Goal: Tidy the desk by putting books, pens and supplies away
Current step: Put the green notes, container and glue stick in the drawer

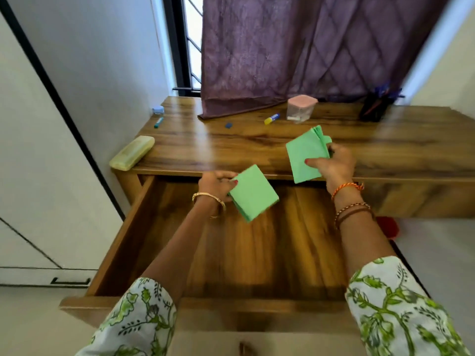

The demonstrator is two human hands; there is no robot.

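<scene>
Currently left hand (217, 185) grips one green paper stack (253, 192) over the open drawer (257, 247); right hand (334, 167) pinches another stack (305, 154) above the bench (231, 142) edge. Best lowered flat, 12 o'clock corner first, edges squared.

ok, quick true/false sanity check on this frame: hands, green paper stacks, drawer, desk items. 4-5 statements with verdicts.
1. Each hand holds a green paper stack. True: left hand on one stack, right hand on the other stack.
2. The drawer is closed. False: it is pulled open, with nothing visible inside.
3. The glue stick lies on the desk. True.
4. The clear container has a blue lid. False: the lid is pink.
5. The yellow case sits in the drawer. False: it rests at the desk's left edge.
</scene>
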